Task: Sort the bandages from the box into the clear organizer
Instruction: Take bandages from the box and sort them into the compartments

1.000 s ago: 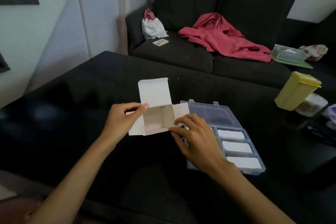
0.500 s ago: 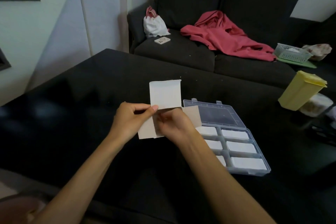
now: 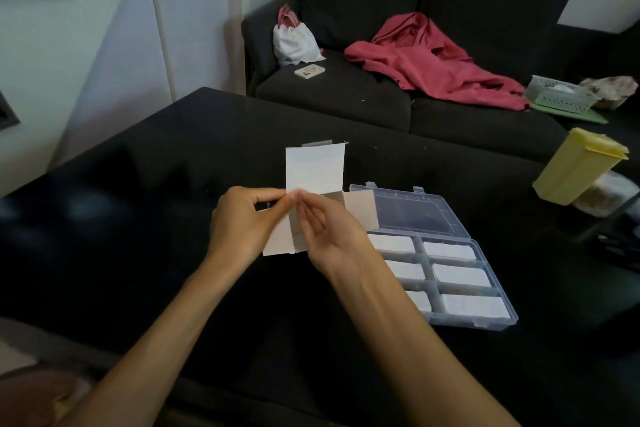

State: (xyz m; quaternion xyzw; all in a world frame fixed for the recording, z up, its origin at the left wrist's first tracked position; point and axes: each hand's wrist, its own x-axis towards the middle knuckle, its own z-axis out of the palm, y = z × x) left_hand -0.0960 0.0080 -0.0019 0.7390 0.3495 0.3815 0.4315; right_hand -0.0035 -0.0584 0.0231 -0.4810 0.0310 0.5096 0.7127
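Note:
A small white cardboard box (image 3: 315, 170) is held above the black table (image 3: 156, 184), with its top flap standing up and its side flaps spread. My left hand (image 3: 242, 222) grips the box's left side, thumb on top. My right hand (image 3: 332, 236) is at the box's mouth with straight fingers pointing into it; their tips are hidden against the flap. To the right, the clear organizer (image 3: 498, 324) lies with its lid (image 3: 412, 211) folded back. White bandage stacks (image 3: 460, 274) fill its compartments.
A yellow lidded container (image 3: 578, 166) stands at the table's right edge beside a plastic bag. Behind the table is a dark sofa (image 3: 346, 94) with a red garment (image 3: 426, 59), a white bag, a phone and a green basket.
My right hand left the organizer's near side and rose to the box's mouth. The box was lifted and tilted a little, still held by my left hand.

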